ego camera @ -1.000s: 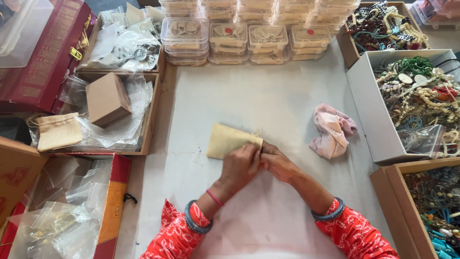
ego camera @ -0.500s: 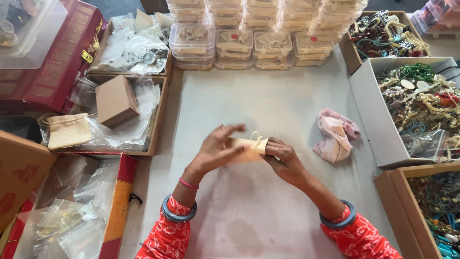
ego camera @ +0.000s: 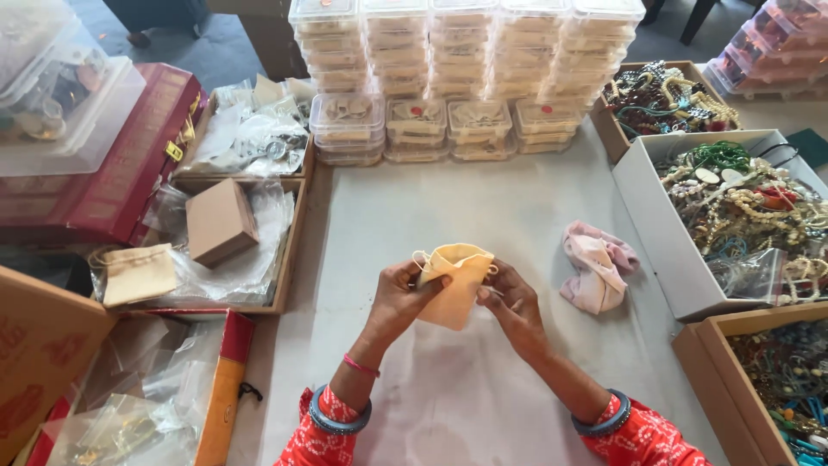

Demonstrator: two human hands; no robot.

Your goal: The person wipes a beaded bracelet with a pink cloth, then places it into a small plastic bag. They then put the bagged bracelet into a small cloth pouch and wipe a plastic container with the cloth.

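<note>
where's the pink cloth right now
In the head view the pink cloth lies crumpled on the table, right of the right hand and just left of the white box of beads.

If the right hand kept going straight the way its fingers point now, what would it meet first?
The right hand points up and left into the yellow drawstring pouch it already touches; beyond that, probably the left hand, though depth is unclear.

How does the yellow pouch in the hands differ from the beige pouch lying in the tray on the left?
The yellow pouch is held up off the table by the left hand and right hand, its mouth open; the beige pouch lies flat on plastic in the tray, its neck gathered. The held one is a brighter yellow, the other duller. Both are small drawstring cloth pouches.
</note>
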